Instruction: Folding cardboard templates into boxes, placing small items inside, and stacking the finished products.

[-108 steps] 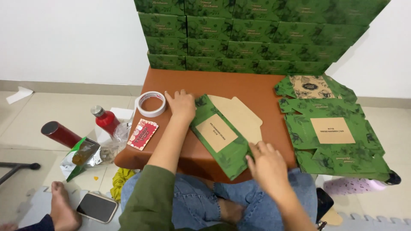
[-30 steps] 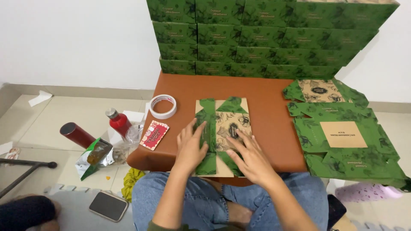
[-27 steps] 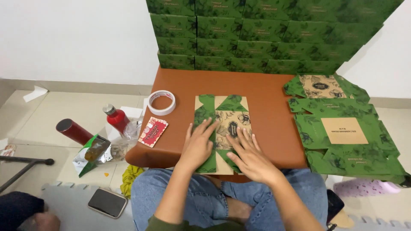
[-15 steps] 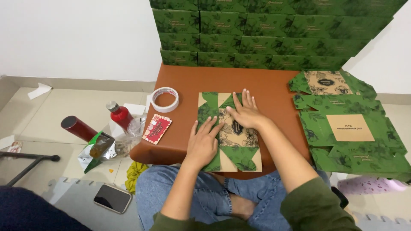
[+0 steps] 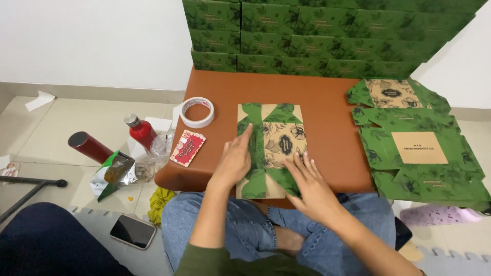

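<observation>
I see the flat box (image 5: pixel 271 149) lying lengthwise, near to far, on the bench (image 5: pixel 327 102). My left hand (image 5: pixel 235 159) presses its left flap, my right hand (image 5: pixel 309 184) its near-right corner; both lie open, gripping nothing.

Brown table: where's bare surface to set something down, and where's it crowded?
Bare brown table lies between the flat box blank and the stacked green boxes at the back, and in a strip right of the blank toward the loose blanks. The front is crowded: left hand and right hand on the blank, tape roll and red card at left.
</observation>
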